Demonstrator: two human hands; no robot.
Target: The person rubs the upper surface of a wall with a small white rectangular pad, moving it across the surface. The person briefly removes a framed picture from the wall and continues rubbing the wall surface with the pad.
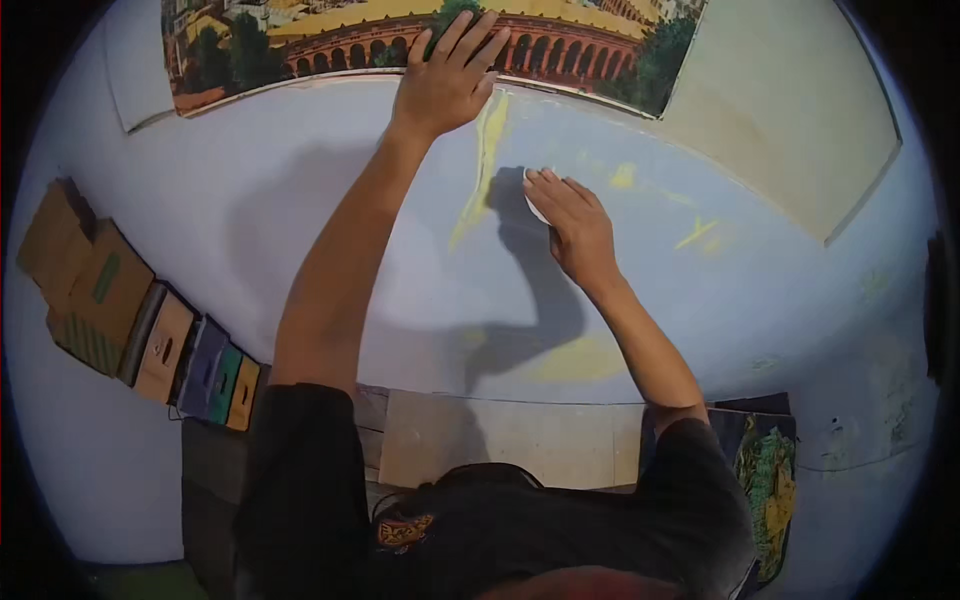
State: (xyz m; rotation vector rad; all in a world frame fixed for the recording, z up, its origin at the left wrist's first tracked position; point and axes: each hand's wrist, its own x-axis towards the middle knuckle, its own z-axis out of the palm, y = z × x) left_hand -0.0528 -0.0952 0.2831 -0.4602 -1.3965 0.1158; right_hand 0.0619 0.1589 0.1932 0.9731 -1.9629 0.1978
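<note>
At far left, a row of flat cardboard packages (pixel 100 290) is seen leaning against the pale blue wall (pixel 300 200): two larger brown ones, one marked with a green rectangular label, then slimmer ones in tan, violet, green and orange, each pierced by a small dark slot. Above them, along the upper edge, a wide printed poster (pixel 300 40) of arcaded red buildings, yellow roofs and green trees is shown. The left hand (pixel 448 75) is pressed flat and open-fingered against the poster's lower edge, grasping nothing. Just right of it, yellow paint streaks (pixel 480 170) are seen running down the wall. The right hand (pixel 570 225) is laid on the wall beside these streaks, its fingers curled over a small white object (pixel 533 208), largely hidden; its kind cannot be told. Further right, a plain beige panel (pixel 790 110) is fixed to the wall. At lower right, a green-and-yellow patterned cloth (pixel 770 490) is visible beside the person's dark sleeve.
</note>
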